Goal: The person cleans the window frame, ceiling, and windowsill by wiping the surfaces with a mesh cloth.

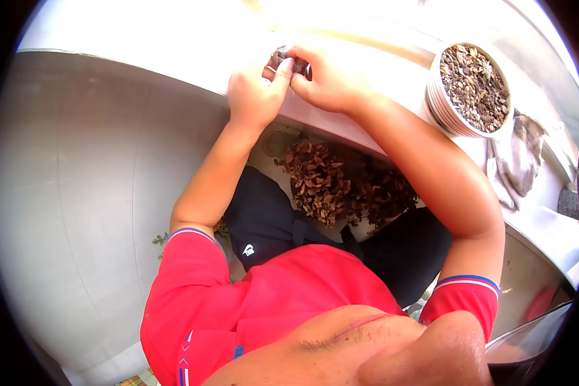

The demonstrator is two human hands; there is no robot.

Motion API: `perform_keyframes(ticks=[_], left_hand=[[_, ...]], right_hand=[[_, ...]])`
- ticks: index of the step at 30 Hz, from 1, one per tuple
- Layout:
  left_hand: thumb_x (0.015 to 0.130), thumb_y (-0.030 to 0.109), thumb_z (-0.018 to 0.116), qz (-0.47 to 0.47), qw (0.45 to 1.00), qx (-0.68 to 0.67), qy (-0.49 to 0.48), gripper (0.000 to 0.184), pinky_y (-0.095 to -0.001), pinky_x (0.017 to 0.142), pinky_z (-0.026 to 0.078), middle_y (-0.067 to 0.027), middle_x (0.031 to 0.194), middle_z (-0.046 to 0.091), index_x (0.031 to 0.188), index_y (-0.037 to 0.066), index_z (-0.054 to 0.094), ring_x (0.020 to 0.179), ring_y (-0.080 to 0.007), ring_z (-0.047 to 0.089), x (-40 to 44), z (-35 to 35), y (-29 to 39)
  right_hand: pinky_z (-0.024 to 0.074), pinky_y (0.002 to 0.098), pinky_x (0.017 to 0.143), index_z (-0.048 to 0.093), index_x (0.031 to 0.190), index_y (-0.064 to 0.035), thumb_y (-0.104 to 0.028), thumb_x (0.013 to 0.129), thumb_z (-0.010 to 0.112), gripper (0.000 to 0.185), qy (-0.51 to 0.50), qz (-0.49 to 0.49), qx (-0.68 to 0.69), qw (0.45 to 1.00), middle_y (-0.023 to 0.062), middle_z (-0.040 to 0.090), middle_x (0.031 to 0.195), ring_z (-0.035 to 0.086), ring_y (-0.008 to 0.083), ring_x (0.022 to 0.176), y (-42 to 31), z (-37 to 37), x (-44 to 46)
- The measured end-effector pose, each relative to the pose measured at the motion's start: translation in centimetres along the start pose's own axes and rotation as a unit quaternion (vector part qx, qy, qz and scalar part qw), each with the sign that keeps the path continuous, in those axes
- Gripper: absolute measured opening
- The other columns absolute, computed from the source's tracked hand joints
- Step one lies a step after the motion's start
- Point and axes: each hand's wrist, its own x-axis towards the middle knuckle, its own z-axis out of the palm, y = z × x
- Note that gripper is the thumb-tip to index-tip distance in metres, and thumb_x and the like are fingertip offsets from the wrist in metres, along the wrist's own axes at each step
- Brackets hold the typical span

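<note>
Both of my hands meet over the white ledge point(174, 64) at the top of the head view. Between them is a small dark grey, rough object point(280, 55), partly covered by the fingers. My left hand point(257, 93) has its fingers closed on the object's left side, with the thumb pointing up along it. From the right, my right hand point(321, 77) pinches the same object with bent fingers. Glare washes out the surface around the hands, and the object's lower part is hidden.
A round white pot point(436, 96) filled with brown pebbly matter stands on the ledge at the right. Beside it lies a greyish cloth point(518, 157). Dried brown leaves point(318, 183) are below the ledge, near my knees. A pale panel point(96, 193) fills the left side.
</note>
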Motion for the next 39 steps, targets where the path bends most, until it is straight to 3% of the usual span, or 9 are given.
perform_keyframes(ticks=[4,7,12,18,21,25,32,35,39], left_hand=[[0.1,0.018,0.067,-0.041,0.977,-0.192,-0.083,0.028,-0.028,0.069,0.055,-0.0081,0.091,0.076,0.12,-0.003,0.071,0.078,-0.014,0.07,1.1,0.5,-0.6],[0.101,0.013,0.067,-0.109,0.881,-0.43,-0.168,0.03,-0.0282,0.077,0.056,-0.0076,0.104,0.074,0.123,-0.007,0.068,0.091,-0.0138,0.069,1.4,0.4,-1.9],[0.09,0.005,0.077,-0.085,0.947,-0.311,0.011,0.032,-0.0309,0.074,0.058,-0.0107,0.099,0.076,0.118,-0.008,0.068,0.085,-0.0151,0.072,2.6,1.8,-1.6],[0.087,0.016,0.079,0.062,0.984,0.165,-0.007,0.024,-0.0309,0.061,0.052,-0.0112,0.083,0.073,0.103,0.0,0.073,0.063,-0.0194,0.066,6.5,6.4,0.7],[0.085,0.02,0.078,0.158,0.964,0.206,-0.051,0.021,-0.0386,0.057,0.054,-0.0087,0.079,0.072,0.098,0.005,0.074,0.061,-0.0281,0.066,6.7,9.0,1.3],[0.084,0.019,0.074,0.335,0.941,-0.013,-0.056,0.015,-0.0439,0.053,0.047,-0.0103,0.064,0.062,0.076,0.007,0.069,0.056,-0.0319,0.06,5.3,10.1,2.9],[0.082,0.01,0.079,0.132,0.975,0.052,0.173,0.013,-0.0376,0.053,0.045,-0.0084,0.063,0.065,0.073,0.003,0.071,0.055,-0.0236,0.057,6.9,8.3,-0.2],[0.082,0.01,0.078,0.124,0.989,0.076,0.011,0.008,-0.036,0.055,0.048,-0.0103,0.071,0.07,0.082,0.003,0.076,0.055,-0.0227,0.061,6.5,8.8,1.0],[0.083,0.014,0.077,0.215,0.975,0.049,-0.008,0.019,-0.0332,0.059,0.052,-0.012,0.073,0.072,0.1,0.006,0.081,0.059,-0.0245,0.066,6.9,9.5,1.2]], right_hand=[[0.054,0.0409,0.067,0.068,0.1,-0.0058,-0.019,0.079,0.064,0.025,0.031,-0.048,0.027,0.998,0.0102,0.068,0.078,0.066,0.0293,0.07,-0.6,-0.5,-0.2],[0.0527,0.0386,0.063,0.066,0.098,-0.0083,-0.017,0.078,0.064,0.022,0.088,-0.093,0.042,0.991,0.0068,0.067,0.077,0.066,0.0274,0.067,-1.3,-1.0,-0.5],[0.0482,0.0367,0.05,0.062,0.091,-0.0143,-0.013,0.074,0.068,0.019,0.238,-0.26,-0.049,0.935,0.0022,0.061,0.07,0.062,0.0237,0.058,-2.9,-0.3,-0.9],[0.0491,0.0448,0.046,0.056,0.076,-0.0096,-0.017,0.075,0.071,0.017,-0.045,-0.376,-0.007,0.926,0.0058,0.059,0.063,0.063,0.0285,0.055,-2.7,2.3,-2.2],[0.0495,0.0445,0.046,0.058,0.076,-0.0089,-0.02,0.077,0.069,0.016,-0.079,-0.293,-0.053,0.951,0.0068,0.062,0.064,0.065,0.0285,0.055,-3.4,1.0,-2.3],[0.0506,0.0462,0.049,0.061,0.072,-0.0081,-0.02,0.08,0.067,0.015,-0.124,-0.301,-0.017,0.945,0.0087,0.066,0.063,0.067,0.0303,0.059,-3.8,0.8,-2.6],[0.0491,0.0448,0.047,0.053,0.07,-0.0089,-0.018,0.079,0.07,0.021,-0.116,-0.276,-0.015,0.954,0.0072,0.062,0.065,0.064,0.0307,0.056,-3.0,1.3,-2.1],[0.0491,0.0453,0.047,0.054,0.07,-0.0087,-0.017,0.079,0.07,0.02,-0.132,-0.263,-0.031,0.955,0.0073,0.062,0.064,0.064,0.031,0.056,-3.2,1.1,-1.9],[0.053,0.0486,0.054,0.064,0.073,-0.0078,-0.019,0.081,0.064,0.013,-0.162,-0.225,-0.025,0.961,0.0112,0.067,0.065,0.069,0.0343,0.064,-3.7,0.7,-1.9]])
